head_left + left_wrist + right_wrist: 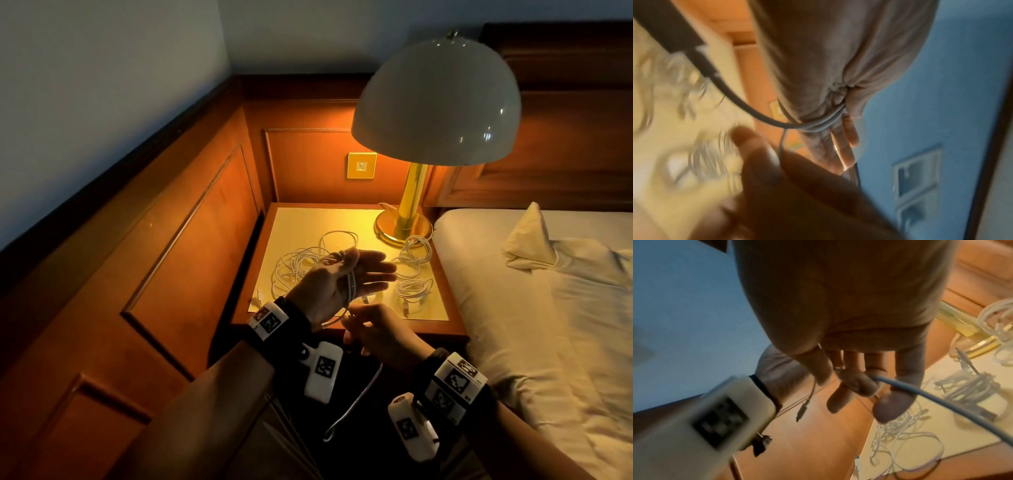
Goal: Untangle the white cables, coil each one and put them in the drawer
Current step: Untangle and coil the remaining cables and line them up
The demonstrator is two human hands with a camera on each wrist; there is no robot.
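My left hand (356, 274) is raised over the nightstand (308, 219), fingers straight, with a white cable (351, 289) wound in a few turns round its palm (824, 125). Just below it my right hand (371, 330) pinches the same cable (931, 402) between thumb and fingers. The slack hangs in a loop (356, 401) in front of the nightstand. A loose tangle of white cables (298, 265) lies on the nightstand top behind my left hand. Two coiled cables (412, 289) (415, 251) lie at the right side. No drawer is in view.
A brass lamp (435, 102) with a white dome shade stands at the back right of the nightstand. The bed (534, 308) adjoins on the right. Wood panelling (191, 246) closes the left and back, with a wall switch (361, 165) behind.
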